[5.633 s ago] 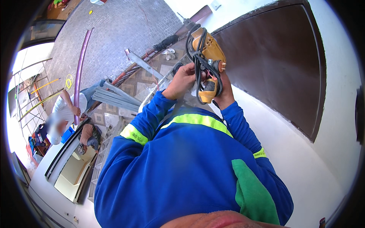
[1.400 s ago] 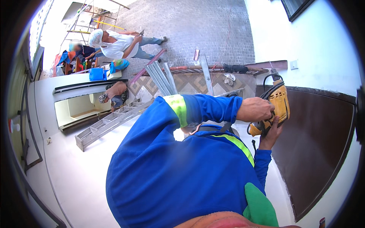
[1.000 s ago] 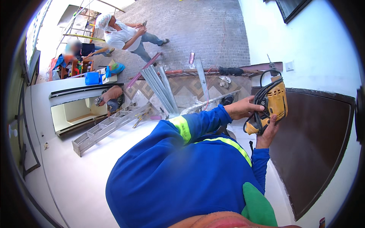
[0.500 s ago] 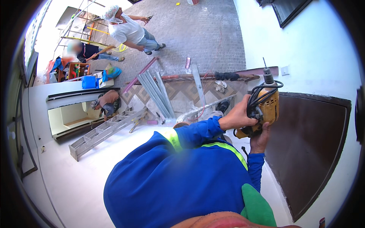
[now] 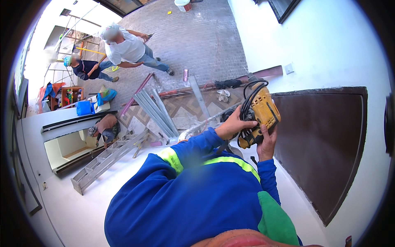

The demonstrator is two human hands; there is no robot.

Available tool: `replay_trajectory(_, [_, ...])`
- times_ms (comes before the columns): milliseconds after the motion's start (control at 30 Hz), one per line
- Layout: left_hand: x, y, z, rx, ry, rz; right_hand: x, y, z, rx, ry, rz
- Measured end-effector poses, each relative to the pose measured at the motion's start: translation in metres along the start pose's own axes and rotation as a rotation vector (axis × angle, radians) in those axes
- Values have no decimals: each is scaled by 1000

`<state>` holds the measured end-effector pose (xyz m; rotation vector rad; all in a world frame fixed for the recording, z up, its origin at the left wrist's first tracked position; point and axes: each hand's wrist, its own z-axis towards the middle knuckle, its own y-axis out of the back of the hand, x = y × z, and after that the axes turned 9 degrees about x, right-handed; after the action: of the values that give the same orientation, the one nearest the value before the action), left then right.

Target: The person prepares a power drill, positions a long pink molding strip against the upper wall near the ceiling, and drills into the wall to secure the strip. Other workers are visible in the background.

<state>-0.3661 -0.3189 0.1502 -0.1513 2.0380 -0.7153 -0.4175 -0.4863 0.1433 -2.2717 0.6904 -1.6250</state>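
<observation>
A yellow corded power drill (image 5: pixel 266 108) is up in front of me, its black cord (image 5: pixel 246 101) looped around the body. My left hand (image 5: pixel 232 124) is closed on the near left side of it, at the cord loops, with the thumb pointing right. Wrapped around the drill's lower end at the handle is my right hand (image 5: pixel 267 143). The drill's front end tips away from me, and its bit cannot be made out against the background.
To the right a dark brown door panel (image 5: pixel 323 144) is set in the white wall. Metal channels (image 5: pixel 154 113), a stepladder (image 5: pixel 109 160) and a long reddish beam (image 5: pixel 193 88) lie left and ahead. A person crouches by a wall opening (image 5: pixel 70 150); two people stand farther off.
The drill has turned and moved slightly left, both hands still on it; its bit, plain before, no longer shows clearly. My view has shifted a little. The person in white appears nearer the left.
</observation>
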Motion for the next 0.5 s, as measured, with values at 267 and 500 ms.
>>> replay_trajectory(267, [-20,12,-6,175,136,60,-13,13,13,-66,-150,201])
replay_trajectory(500, [-14,5,-13,89,69,305,-19,7,0,-97,147,-219])
